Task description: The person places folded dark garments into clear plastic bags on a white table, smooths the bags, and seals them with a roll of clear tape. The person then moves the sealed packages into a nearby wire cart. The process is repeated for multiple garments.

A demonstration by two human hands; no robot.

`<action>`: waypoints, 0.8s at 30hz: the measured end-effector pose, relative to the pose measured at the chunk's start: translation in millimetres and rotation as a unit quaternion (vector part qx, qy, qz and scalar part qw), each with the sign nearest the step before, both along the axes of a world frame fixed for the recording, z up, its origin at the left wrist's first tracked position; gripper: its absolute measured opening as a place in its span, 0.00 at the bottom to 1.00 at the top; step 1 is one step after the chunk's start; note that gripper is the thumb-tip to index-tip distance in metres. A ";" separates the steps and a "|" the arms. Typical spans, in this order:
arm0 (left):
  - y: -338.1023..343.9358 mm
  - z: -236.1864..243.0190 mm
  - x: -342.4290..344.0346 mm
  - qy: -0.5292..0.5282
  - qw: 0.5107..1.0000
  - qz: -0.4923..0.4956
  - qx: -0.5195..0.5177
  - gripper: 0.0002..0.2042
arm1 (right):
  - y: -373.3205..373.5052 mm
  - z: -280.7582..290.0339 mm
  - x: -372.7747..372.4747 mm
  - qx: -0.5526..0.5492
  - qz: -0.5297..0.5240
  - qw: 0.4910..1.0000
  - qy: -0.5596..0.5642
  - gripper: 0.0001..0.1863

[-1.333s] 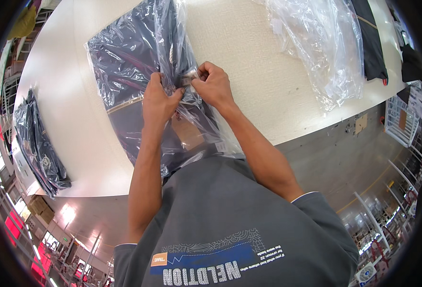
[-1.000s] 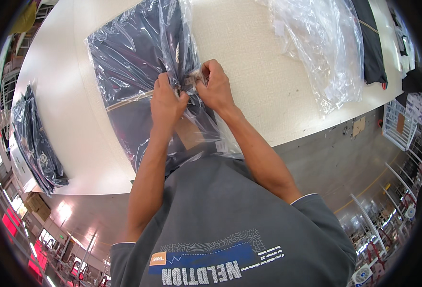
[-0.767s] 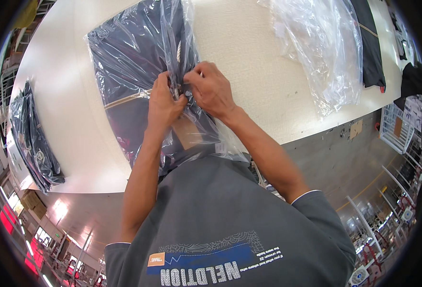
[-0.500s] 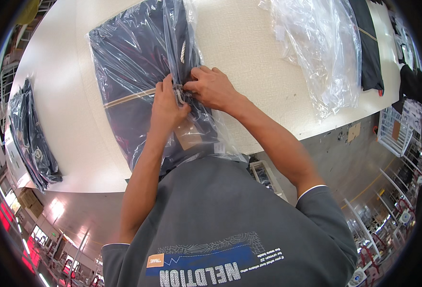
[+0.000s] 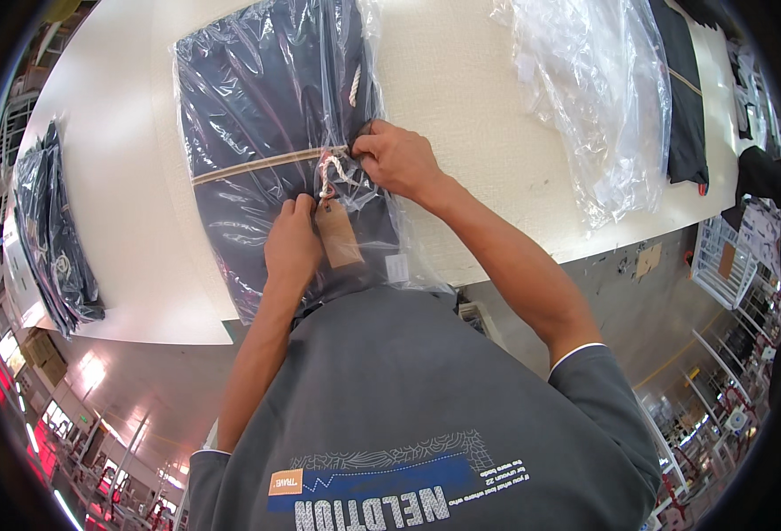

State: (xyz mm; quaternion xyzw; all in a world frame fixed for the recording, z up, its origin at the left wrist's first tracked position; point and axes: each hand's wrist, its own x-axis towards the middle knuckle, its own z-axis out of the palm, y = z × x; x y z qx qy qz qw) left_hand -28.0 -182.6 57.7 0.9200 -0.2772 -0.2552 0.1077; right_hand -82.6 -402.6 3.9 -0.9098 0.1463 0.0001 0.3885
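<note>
A dark folded garment [image 5: 257,97] with a tan stripe across it lies in a clear plastic bag [image 5: 183,115] in front of me. My left hand [image 5: 293,243] is closed, its fingertips pinching the bag's surface beside a brown paper hang tag [image 5: 340,235]. Closed too is my right hand [image 5: 399,159], gripping the bag near its right side, by the end of the stripe. Between the hands a white cord [image 5: 327,173] shows above the tag. A second bit of cord [image 5: 355,87] lies farther up. What sits under my fingertips is partly hidden.
Clear plastic bags [image 5: 594,106] lie loose at the right of the pale table [image 5: 452,80], beside another dark striped garment [image 5: 684,115]. A stack of bagged dark garments [image 5: 50,230] rests at the left edge. A white wire rack [image 5: 724,265] stands beyond the table's right side.
My hands have moved apart, the left one down toward me. The gathered plastic and cloth between them now lies flatter, and the tag and cord are uncovered.
</note>
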 end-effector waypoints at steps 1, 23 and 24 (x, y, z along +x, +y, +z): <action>1.4 0.5 -0.4 -0.001 1.000 -0.001 -0.016 0.17 | 0.8 -0.2 -2.3 -0.008 -0.004 1.000 -0.008 0.08; -14.3 -25.6 11.0 -0.070 0.984 -0.040 -0.160 0.16 | -25.7 35.9 3.4 -0.093 0.131 0.987 -0.009 0.18; -15.3 -25.6 11.2 -0.074 0.984 -0.041 -0.157 0.15 | -26.2 37.8 3.4 -0.089 0.136 0.987 -0.015 0.16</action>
